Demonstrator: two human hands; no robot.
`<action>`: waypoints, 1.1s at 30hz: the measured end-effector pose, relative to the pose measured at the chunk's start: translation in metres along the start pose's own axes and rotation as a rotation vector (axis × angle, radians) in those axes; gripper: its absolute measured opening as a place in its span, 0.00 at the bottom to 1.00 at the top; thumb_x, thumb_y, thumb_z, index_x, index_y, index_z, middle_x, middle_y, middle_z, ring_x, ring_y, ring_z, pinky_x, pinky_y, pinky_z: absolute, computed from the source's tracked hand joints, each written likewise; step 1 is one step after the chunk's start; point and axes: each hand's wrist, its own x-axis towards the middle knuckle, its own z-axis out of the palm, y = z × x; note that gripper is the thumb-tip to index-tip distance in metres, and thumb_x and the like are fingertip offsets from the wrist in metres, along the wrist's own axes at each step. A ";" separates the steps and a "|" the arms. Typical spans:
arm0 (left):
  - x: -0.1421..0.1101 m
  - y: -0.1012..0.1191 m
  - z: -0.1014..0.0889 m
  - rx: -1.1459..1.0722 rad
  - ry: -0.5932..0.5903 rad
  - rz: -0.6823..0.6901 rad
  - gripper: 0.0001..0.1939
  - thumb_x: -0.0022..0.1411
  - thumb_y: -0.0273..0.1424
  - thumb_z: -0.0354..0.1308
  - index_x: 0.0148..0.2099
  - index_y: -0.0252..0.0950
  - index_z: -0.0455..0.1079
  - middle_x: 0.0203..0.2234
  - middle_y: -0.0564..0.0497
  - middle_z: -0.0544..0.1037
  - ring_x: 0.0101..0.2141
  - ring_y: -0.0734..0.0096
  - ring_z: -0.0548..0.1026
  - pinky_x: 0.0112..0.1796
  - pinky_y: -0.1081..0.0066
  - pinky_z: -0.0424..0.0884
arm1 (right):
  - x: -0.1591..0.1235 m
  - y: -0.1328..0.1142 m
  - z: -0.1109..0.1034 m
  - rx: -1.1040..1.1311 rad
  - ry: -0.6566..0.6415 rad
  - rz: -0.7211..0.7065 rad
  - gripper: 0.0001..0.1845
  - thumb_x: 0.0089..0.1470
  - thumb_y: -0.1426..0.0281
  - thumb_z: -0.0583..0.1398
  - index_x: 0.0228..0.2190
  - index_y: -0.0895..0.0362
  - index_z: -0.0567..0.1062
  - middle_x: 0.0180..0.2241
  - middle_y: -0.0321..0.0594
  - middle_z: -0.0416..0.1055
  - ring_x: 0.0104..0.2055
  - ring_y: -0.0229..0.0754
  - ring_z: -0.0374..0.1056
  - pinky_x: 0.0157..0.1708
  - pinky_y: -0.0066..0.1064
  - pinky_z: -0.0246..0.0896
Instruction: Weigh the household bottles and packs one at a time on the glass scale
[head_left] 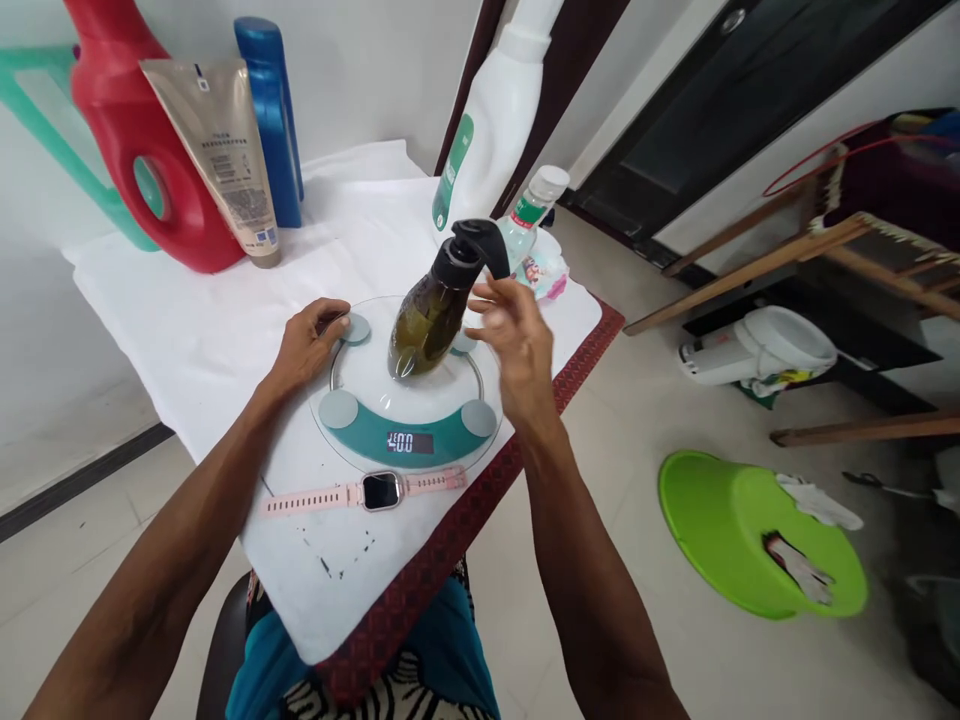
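Observation:
A round glass scale (352, 425) with a teal band and a lit display lies on the white-covered table (195, 330). A dark olive bottle with a black flip cap (431, 315) stands on it. My left hand (307, 345) rests on the scale's left rim, fingers curled over the edge. My right hand (517, 345) hovers just right of the bottle, fingers spread and slightly blurred, holding nothing. A pink smartwatch (371, 492) lies flat in front of the scale.
At the table's back stand a red jug (150, 170), a beige tube (229, 150), a blue bottle (274, 110), a white bottle (487, 130) and a small clear bottle (529, 215). A green basin (742, 540) lies on the floor at right, near wooden furniture (825, 260).

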 end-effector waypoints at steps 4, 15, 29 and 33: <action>0.001 -0.003 0.001 -0.023 0.009 0.030 0.16 0.70 0.43 0.65 0.51 0.37 0.81 0.50 0.40 0.87 0.49 0.54 0.84 0.59 0.50 0.81 | 0.001 0.049 -0.021 0.041 0.320 0.136 0.40 0.64 0.26 0.60 0.37 0.51 0.81 0.34 0.40 0.80 0.36 0.45 0.79 0.35 0.37 0.75; 0.001 0.007 -0.003 0.019 -0.011 0.012 0.21 0.70 0.50 0.67 0.52 0.39 0.80 0.50 0.41 0.87 0.50 0.55 0.84 0.58 0.55 0.82 | -0.005 0.096 -0.025 0.080 0.424 0.233 0.43 0.65 0.24 0.58 0.26 0.51 0.75 0.23 0.34 0.68 0.23 0.37 0.63 0.25 0.31 0.59; -0.001 0.018 -0.005 0.036 -0.003 -0.104 0.29 0.64 0.54 0.66 0.55 0.37 0.81 0.54 0.37 0.89 0.55 0.43 0.86 0.64 0.45 0.81 | -0.001 0.057 -0.020 -0.227 0.467 0.065 0.32 0.62 0.34 0.67 0.42 0.50 0.77 0.42 0.43 0.82 0.47 0.52 0.79 0.53 0.50 0.76; 0.001 0.020 -0.008 0.024 -0.002 -0.140 0.34 0.61 0.59 0.68 0.55 0.36 0.82 0.54 0.36 0.90 0.55 0.40 0.86 0.63 0.45 0.81 | -0.002 0.000 0.015 -0.166 0.137 -0.049 0.49 0.52 0.37 0.77 0.64 0.48 0.74 0.68 0.54 0.78 0.71 0.62 0.74 0.72 0.63 0.70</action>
